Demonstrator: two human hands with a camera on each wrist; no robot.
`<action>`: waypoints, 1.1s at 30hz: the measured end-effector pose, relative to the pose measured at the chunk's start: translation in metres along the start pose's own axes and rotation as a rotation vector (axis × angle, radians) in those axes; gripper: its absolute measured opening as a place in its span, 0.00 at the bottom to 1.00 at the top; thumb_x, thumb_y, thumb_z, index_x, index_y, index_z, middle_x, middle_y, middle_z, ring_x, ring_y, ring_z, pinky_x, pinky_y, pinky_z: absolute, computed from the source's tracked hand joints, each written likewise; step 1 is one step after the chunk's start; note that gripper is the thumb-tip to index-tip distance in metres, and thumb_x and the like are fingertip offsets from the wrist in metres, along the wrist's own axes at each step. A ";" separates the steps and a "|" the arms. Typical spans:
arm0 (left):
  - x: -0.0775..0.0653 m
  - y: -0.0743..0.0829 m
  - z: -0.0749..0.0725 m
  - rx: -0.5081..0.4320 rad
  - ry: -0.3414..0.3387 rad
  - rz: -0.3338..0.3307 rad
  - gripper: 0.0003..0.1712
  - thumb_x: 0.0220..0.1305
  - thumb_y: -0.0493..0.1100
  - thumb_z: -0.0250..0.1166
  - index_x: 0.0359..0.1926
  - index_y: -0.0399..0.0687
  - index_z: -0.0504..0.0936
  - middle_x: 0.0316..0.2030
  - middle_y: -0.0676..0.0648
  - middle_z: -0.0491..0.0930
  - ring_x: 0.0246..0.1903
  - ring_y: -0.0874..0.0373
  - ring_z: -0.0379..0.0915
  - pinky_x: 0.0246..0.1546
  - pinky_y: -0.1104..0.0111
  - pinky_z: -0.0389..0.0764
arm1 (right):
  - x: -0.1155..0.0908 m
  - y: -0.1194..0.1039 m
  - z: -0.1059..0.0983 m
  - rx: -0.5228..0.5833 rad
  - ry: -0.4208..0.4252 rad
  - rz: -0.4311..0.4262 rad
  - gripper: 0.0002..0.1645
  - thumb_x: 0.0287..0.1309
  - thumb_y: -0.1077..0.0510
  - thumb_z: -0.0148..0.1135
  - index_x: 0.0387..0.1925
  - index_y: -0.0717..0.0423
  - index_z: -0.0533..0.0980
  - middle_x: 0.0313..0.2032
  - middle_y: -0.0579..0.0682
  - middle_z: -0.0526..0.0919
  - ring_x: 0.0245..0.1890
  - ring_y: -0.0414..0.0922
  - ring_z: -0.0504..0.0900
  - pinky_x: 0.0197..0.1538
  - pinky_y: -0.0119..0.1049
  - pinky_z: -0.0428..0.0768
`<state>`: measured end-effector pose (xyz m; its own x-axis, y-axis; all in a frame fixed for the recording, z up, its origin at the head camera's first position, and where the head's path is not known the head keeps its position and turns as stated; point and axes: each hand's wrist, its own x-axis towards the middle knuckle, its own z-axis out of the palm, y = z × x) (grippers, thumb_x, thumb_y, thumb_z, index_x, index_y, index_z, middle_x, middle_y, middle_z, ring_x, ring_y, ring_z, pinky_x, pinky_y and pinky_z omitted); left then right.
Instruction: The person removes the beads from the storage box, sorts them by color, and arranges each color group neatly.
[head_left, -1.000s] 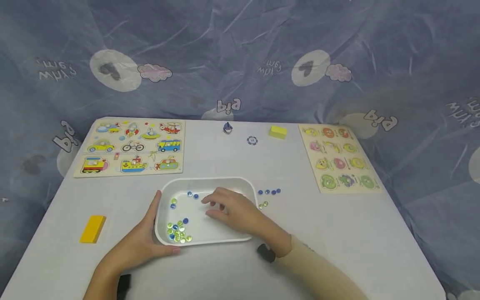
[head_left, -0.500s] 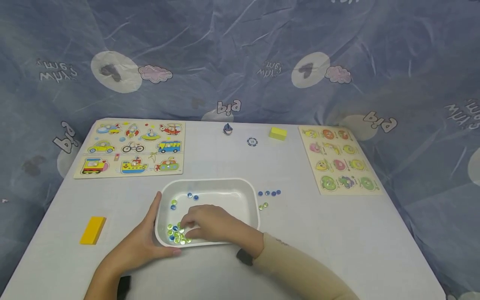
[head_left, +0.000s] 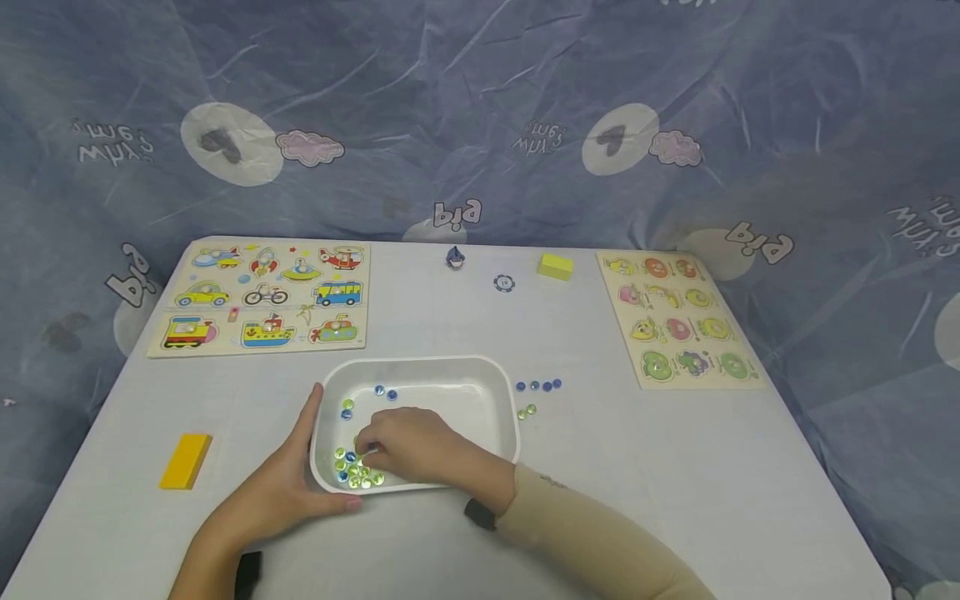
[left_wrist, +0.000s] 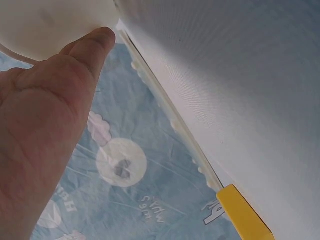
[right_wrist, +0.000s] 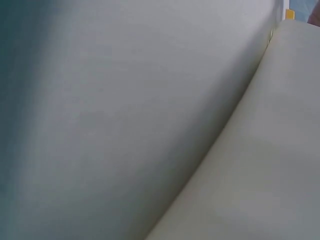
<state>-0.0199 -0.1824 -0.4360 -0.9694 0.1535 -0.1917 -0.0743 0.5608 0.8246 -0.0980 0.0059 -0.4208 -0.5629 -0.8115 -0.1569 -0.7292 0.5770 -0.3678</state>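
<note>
A white tray (head_left: 491,367) with rounded corners holds several small glass gems in the head view. Yellow-green gems (head_left: 354,482) and blue gems (head_left: 342,477) cluster in its near left corner; more blue ones (head_left: 392,395) lie towards its far side. My left hand (head_left: 273,492) spans that near left corner, fingers straight along the left wall and thumb along the front. In the left wrist view, a straight finger (left_wrist: 85,52) touches the tray (left_wrist: 45,25). My right hand (head_left: 412,442) reaches into the tray, thumb and index finger bent down at the cluster. Whether they pinch a gem I cannot tell.
Right of the tray lie a row of blue gems (head_left: 535,385) and green ones (head_left: 532,409). Peg puzzles stand at back left (head_left: 258,296) and right (head_left: 678,321). A yellow-orange block (head_left: 186,461), a yellow block (head_left: 555,267), a poker chip (head_left: 505,283) and a small blue figure (head_left: 455,257) lie around.
My right hand has moved left and nearer, from over the tray's middle down to the gem cluster, and its thumb and index finger have drawn closer together. My left hand stays at the corner.
</note>
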 end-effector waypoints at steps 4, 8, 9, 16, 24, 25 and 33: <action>0.000 0.000 0.000 -0.002 0.000 -0.005 0.82 0.29 0.62 0.80 0.70 0.75 0.22 0.75 0.51 0.29 0.74 0.41 0.35 0.66 0.37 0.49 | 0.002 -0.002 0.002 -0.004 -0.007 0.012 0.12 0.56 0.46 0.64 0.43 0.35 0.82 0.35 0.32 0.82 0.34 0.28 0.76 0.41 0.24 0.77; 0.000 0.000 0.000 -0.009 -0.005 -0.010 0.82 0.29 0.62 0.80 0.70 0.76 0.22 0.75 0.51 0.29 0.74 0.42 0.35 0.66 0.37 0.49 | 0.005 -0.003 0.004 -0.010 -0.027 0.018 0.13 0.55 0.46 0.65 0.44 0.34 0.82 0.33 0.31 0.81 0.31 0.28 0.74 0.39 0.23 0.75; 0.000 0.000 0.000 -0.011 -0.005 -0.011 0.82 0.29 0.62 0.80 0.70 0.76 0.22 0.75 0.51 0.29 0.74 0.42 0.35 0.66 0.37 0.49 | 0.005 -0.004 0.004 -0.009 -0.030 0.017 0.13 0.55 0.46 0.65 0.43 0.35 0.82 0.32 0.31 0.81 0.30 0.28 0.74 0.38 0.23 0.75; 0.000 0.001 -0.001 -0.011 -0.005 -0.012 0.82 0.30 0.62 0.79 0.70 0.76 0.22 0.75 0.51 0.30 0.74 0.43 0.36 0.66 0.38 0.50 | 0.001 -0.004 -0.001 -0.029 0.053 0.040 0.13 0.60 0.44 0.60 0.46 0.36 0.79 0.36 0.32 0.80 0.35 0.28 0.76 0.41 0.24 0.77; 0.000 0.001 -0.001 -0.001 -0.008 -0.023 0.83 0.30 0.63 0.79 0.72 0.69 0.22 0.75 0.50 0.31 0.73 0.42 0.38 0.66 0.37 0.50 | -0.026 0.004 -0.043 0.114 0.328 0.082 0.14 0.64 0.43 0.54 0.49 0.40 0.73 0.27 0.35 0.70 0.26 0.31 0.68 0.28 0.21 0.69; 0.000 0.001 -0.002 -0.001 -0.008 -0.026 0.83 0.30 0.63 0.79 0.72 0.68 0.22 0.75 0.50 0.30 0.73 0.42 0.37 0.66 0.37 0.50 | -0.031 0.006 -0.047 0.135 0.359 0.086 0.14 0.64 0.43 0.54 0.49 0.40 0.73 0.27 0.36 0.69 0.26 0.32 0.68 0.28 0.21 0.70; 0.001 0.002 -0.002 -0.008 -0.017 -0.041 0.84 0.28 0.63 0.79 0.71 0.70 0.21 0.75 0.51 0.28 0.74 0.41 0.34 0.66 0.36 0.47 | -0.071 0.046 -0.064 0.225 0.496 0.184 0.14 0.62 0.47 0.59 0.48 0.40 0.74 0.26 0.36 0.70 0.28 0.34 0.71 0.31 0.25 0.76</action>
<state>-0.0215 -0.1825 -0.4333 -0.9614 0.1442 -0.2342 -0.1157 0.5606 0.8200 -0.1165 0.0956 -0.3678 -0.8273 -0.5280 0.1919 -0.5319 0.6264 -0.5698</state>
